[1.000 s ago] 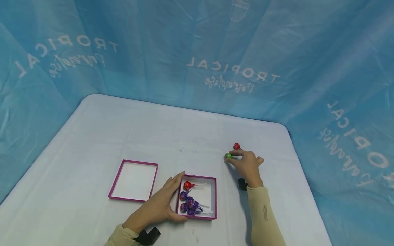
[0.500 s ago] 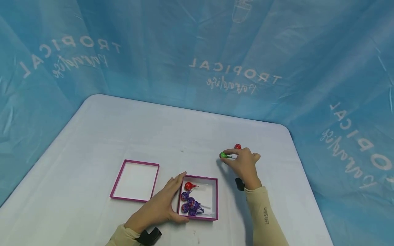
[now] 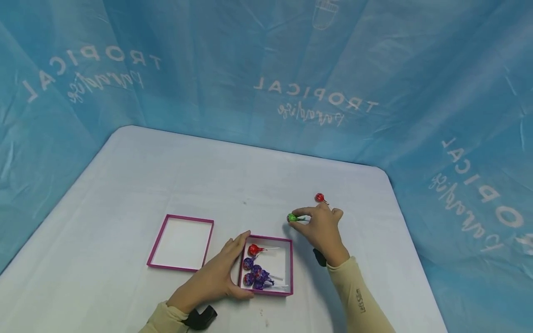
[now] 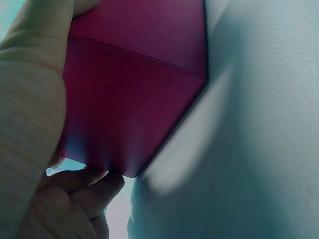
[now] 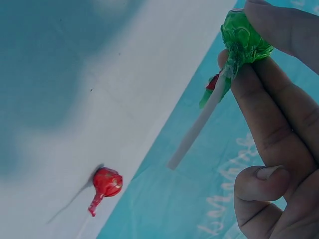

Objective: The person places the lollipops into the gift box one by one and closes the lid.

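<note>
My right hand [image 3: 322, 226] pinches a green-wrapped lollipop [image 5: 245, 37] by its head between thumb and fingertips, held above the table. The lollipop's white stick points away from the fingertips. My left hand [image 3: 218, 276] spans the left side of a square magenta-edged box [image 3: 291, 268], thumb at the near corner and fingers at the far one. Inside the box lie a red lollipop [image 3: 253, 250] and several purple lollipops [image 3: 259, 274], bunched along the left. Up close in the left wrist view, the box's magenta outer walls [image 4: 114, 99] show between thumb and fingers.
Another red lollipop [image 3: 319, 197] lies on the white table [image 3: 208, 175], beyond my right hand. A box lid [image 3: 158, 243] with a magenta rim rests inside up to the left of the box. A blue printed curtain [image 3: 225, 69] surrounds the table.
My right hand has carried the green lollipop leftward and slightly nearer to the box, moving away from the red lollipop on the table. The left hand stays on the box.
</note>
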`<action>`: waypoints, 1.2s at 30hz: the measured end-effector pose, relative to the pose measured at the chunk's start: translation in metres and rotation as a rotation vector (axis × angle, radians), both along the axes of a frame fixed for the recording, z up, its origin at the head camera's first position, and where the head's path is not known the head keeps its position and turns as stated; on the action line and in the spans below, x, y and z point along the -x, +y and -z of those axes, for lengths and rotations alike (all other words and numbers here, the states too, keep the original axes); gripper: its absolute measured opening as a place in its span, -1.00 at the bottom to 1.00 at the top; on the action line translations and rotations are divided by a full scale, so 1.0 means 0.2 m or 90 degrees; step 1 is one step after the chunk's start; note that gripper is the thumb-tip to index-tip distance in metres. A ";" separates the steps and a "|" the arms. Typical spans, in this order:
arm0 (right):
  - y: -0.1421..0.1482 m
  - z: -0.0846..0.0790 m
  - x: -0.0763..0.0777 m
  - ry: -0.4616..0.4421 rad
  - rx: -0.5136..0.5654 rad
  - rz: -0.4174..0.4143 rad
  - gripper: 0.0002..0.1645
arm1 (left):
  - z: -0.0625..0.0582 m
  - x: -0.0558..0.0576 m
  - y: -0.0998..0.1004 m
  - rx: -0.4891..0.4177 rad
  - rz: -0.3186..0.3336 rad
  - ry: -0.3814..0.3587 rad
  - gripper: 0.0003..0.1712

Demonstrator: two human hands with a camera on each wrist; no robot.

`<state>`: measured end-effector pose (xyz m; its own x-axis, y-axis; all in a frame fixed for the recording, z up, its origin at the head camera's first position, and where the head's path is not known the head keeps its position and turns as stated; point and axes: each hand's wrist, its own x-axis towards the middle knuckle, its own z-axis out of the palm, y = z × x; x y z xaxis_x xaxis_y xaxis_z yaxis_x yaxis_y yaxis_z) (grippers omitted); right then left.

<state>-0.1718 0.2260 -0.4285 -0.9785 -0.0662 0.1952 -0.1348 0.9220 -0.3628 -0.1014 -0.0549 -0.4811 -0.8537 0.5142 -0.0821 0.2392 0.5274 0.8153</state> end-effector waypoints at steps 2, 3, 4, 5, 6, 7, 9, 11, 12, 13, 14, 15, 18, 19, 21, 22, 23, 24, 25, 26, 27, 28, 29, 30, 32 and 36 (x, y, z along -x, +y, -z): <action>-0.01 -0.01 -0.01 -0.005 -0.007 -0.004 -0.67 | 0.00 0.00 0.00 -0.001 0.000 0.001 0.61; -0.02 -0.01 -0.01 -0.007 -0.008 -0.008 -0.67 | 0.00 0.00 0.00 -0.001 0.001 0.000 0.61; -0.03 -0.02 -0.02 -0.007 -0.007 -0.012 -0.68 | 0.00 0.00 0.00 -0.002 0.002 -0.002 0.60; -0.03 -0.02 -0.03 -0.006 -0.006 -0.018 -0.68 | 0.00 0.00 0.00 -0.004 0.002 -0.003 0.60; -0.04 -0.03 -0.04 -0.001 -0.006 -0.025 -0.69 | 0.00 0.00 0.00 -0.006 0.003 -0.003 0.60; -0.05 -0.03 -0.04 0.003 -0.007 -0.031 -0.70 | 0.00 0.00 0.00 -0.008 0.004 -0.003 0.60; -0.06 -0.05 -0.05 0.016 -0.008 -0.040 -0.71 | -0.01 0.00 0.00 -0.008 0.005 -0.003 0.61; -0.07 -0.06 -0.06 0.028 -0.013 -0.048 -0.71 | -0.01 0.00 0.00 -0.010 0.006 0.001 0.61; -0.08 -0.06 -0.07 0.032 -0.017 -0.050 -0.71 | -0.01 0.00 0.00 -0.010 0.006 0.003 0.61; -0.08 -0.07 -0.07 0.034 -0.021 -0.053 -0.71 | -0.01 0.00 0.00 -0.009 0.006 0.004 0.61; -0.09 -0.07 -0.07 0.035 -0.025 -0.056 -0.71 | -0.01 0.00 0.00 -0.008 0.006 0.004 0.61; -0.09 -0.08 -0.07 0.035 -0.029 -0.061 -0.71 | -0.01 0.00 0.00 -0.008 0.006 0.004 0.60; -0.11 -0.09 -0.08 0.038 -0.043 -0.080 -0.72 | -0.01 0.00 0.00 -0.010 0.003 0.001 0.60; -0.11 -0.09 -0.08 0.040 -0.047 -0.089 -0.72 | -0.01 0.00 0.00 -0.011 0.003 -0.001 0.60; -0.13 -0.10 -0.09 0.047 -0.053 -0.106 -0.73 | -0.02 0.00 0.00 -0.013 0.002 -0.002 0.59; -0.13 -0.11 -0.10 0.050 -0.058 -0.113 -0.74 | -0.02 0.00 0.00 -0.015 0.002 -0.002 0.59; -0.14 -0.11 -0.10 0.054 -0.061 -0.119 -0.74 | -0.02 0.00 0.00 -0.015 0.002 0.000 0.59; -0.15 -0.12 -0.11 0.058 -0.063 -0.124 -0.75 | -0.02 0.00 0.00 -0.016 0.003 0.001 0.59; -0.15 -0.12 -0.11 0.061 -0.066 -0.129 -0.75 | -0.02 0.00 0.00 -0.016 0.004 0.004 0.59; -0.16 -0.13 -0.12 0.064 -0.067 -0.133 -0.75 | -0.02 0.00 0.00 -0.018 0.005 0.007 0.58; -0.17 -0.13 -0.12 0.068 -0.069 -0.136 -0.75 | -0.02 0.00 0.00 -0.019 0.006 0.010 0.58; -0.17 -0.13 -0.13 0.071 -0.073 -0.138 -0.75 | -0.02 0.00 0.00 -0.021 0.007 0.012 0.57; -0.18 -0.14 -0.13 0.072 -0.073 -0.141 -0.75 | -0.02 0.00 0.00 -0.023 0.007 0.015 0.57; -0.19 -0.14 -0.14 0.073 -0.075 -0.143 -0.75 | -0.02 0.00 0.00 -0.025 0.006 0.014 0.57; -0.19 -0.14 -0.15 0.071 -0.078 -0.147 -0.76 | -0.02 0.00 0.00 -0.028 0.006 0.013 0.57; -0.21 -0.13 -0.17 0.069 -0.088 -0.153 -0.78 | -0.02 -0.01 0.00 -0.023 0.006 0.008 0.58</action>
